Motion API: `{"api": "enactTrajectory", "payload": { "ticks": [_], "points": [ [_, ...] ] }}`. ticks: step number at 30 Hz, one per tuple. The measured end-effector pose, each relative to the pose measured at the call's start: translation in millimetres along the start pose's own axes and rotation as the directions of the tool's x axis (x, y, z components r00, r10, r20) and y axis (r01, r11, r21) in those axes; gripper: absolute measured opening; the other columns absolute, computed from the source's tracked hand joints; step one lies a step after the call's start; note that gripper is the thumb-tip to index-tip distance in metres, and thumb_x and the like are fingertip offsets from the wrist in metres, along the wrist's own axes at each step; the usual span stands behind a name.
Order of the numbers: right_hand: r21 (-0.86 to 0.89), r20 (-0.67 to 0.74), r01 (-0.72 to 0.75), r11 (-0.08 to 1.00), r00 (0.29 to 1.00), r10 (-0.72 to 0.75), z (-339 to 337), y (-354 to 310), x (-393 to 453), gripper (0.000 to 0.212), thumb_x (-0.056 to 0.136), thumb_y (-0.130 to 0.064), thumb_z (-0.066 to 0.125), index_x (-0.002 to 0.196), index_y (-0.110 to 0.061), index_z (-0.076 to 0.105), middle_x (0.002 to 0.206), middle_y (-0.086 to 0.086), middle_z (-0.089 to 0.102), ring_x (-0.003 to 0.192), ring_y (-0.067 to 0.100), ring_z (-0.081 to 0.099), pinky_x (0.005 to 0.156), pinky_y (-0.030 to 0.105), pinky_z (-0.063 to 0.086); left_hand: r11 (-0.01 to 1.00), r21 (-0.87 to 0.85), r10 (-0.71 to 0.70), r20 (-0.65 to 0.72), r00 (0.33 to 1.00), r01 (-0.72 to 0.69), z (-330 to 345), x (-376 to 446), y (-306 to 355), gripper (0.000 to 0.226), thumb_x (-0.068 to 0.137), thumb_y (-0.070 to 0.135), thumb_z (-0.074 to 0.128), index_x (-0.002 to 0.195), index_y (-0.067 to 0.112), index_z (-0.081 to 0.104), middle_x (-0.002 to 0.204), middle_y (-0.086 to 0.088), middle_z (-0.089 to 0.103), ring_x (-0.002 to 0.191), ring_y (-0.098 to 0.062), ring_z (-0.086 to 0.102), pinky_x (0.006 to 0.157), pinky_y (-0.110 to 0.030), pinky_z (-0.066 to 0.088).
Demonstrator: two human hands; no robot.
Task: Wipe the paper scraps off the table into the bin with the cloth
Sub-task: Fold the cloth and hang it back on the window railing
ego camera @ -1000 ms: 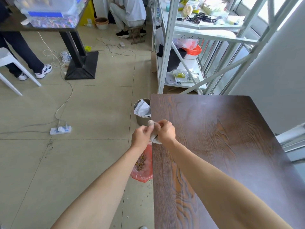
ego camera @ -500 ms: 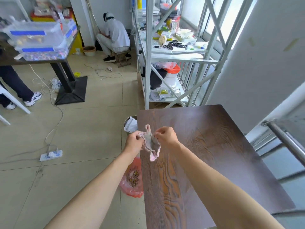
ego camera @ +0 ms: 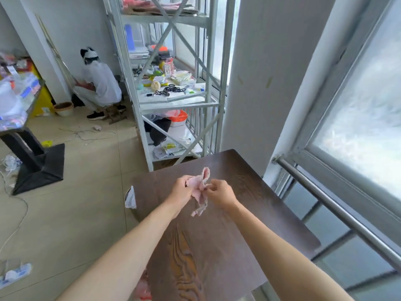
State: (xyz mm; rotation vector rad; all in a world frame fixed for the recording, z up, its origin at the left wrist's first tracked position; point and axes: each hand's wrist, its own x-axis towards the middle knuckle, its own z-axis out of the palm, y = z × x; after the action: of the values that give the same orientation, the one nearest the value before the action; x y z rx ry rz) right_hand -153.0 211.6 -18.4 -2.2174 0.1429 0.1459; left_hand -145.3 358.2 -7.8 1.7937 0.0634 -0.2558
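Observation:
A pale pink cloth (ego camera: 200, 190) hangs crumpled between both hands above the dark wooden table (ego camera: 249, 209). My left hand (ego camera: 181, 190) grips its left part and my right hand (ego camera: 220, 193) pinches its right part. The cloth's lower end dangles just over the tabletop. The bin (ego camera: 129, 199) stands on the floor by the table's left edge, mostly hidden behind it, with white paper showing inside. I see no paper scraps on the table.
A white metal shelf rack (ego camera: 173, 105) with clutter stands beyond the table. A person in white (ego camera: 97, 88) crouches at the back. A black table base (ego camera: 36, 166) and a power strip (ego camera: 15, 274) are on the floor at left. A steel rail (ego camera: 336, 205) runs at right. A red bag (ego camera: 143, 290) lies by the table.
The view has tilted up and swung right. Both hands moved from the table's left edge to over the tabletop, and the cloth went from bunched to opened and hanging between them.

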Motion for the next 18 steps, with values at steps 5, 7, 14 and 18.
{"api": "enactTrajectory", "payload": {
  "ticks": [5, 7, 14, 18],
  "points": [
    [0.049, -0.172, -0.081, 0.996, 0.981, 0.088, -66, 35, 9, 0.013, 0.076, -0.017, 0.052, 0.070, -0.012, 0.063, 0.065, -0.001, 0.062, 0.063, 0.020, 0.055, 0.058, 0.030, 0.043, 0.982, 0.182, 0.055, -0.055, 0.997, -0.044, 52, 22, 18, 0.015, 0.084, 0.003, 0.049, 0.084, 0.001, 0.064, 0.074, -0.005, 0.058, 0.071, -0.017, 0.049, 0.059, -0.026, 0.036],
    [0.033, -0.209, -0.099, 0.995, 0.972, 0.104, -94, 51, 13, 0.014, 0.074, -0.016, 0.051, 0.071, -0.008, 0.061, 0.061, -0.001, 0.057, 0.059, 0.019, 0.051, 0.055, 0.030, 0.041, 0.962, 0.266, 0.069, -0.026, 0.997, -0.060, 78, 37, 24, 0.016, 0.080, 0.005, 0.054, 0.078, 0.009, 0.069, 0.079, -0.005, 0.067, 0.074, -0.022, 0.057, 0.064, -0.028, 0.043],
    [0.059, -0.398, -0.169, 0.984, 0.900, 0.179, -193, 99, 24, 0.023, 0.079, -0.016, 0.050, 0.085, -0.023, 0.070, 0.076, 0.003, 0.070, 0.074, 0.025, 0.062, 0.055, 0.024, 0.043, 0.902, 0.405, 0.142, 0.049, 0.989, -0.149, 175, 76, 74, 0.036, 0.081, -0.004, 0.042, 0.079, 0.014, 0.073, 0.074, -0.005, 0.069, 0.067, -0.021, 0.061, 0.061, -0.027, 0.047],
    [0.167, -0.493, -0.147, 0.975, 0.844, 0.212, -241, 133, 35, 0.025, 0.080, -0.008, 0.045, 0.081, -0.020, 0.067, 0.073, 0.004, 0.071, 0.075, 0.027, 0.067, 0.064, 0.033, 0.054, 0.912, 0.361, 0.193, 0.047, 0.980, -0.197, 228, 100, 98, 0.029, 0.086, 0.000, 0.042, 0.085, 0.010, 0.069, 0.092, -0.011, 0.072, 0.082, -0.025, 0.067, 0.071, -0.030, 0.053]
  ]
}}
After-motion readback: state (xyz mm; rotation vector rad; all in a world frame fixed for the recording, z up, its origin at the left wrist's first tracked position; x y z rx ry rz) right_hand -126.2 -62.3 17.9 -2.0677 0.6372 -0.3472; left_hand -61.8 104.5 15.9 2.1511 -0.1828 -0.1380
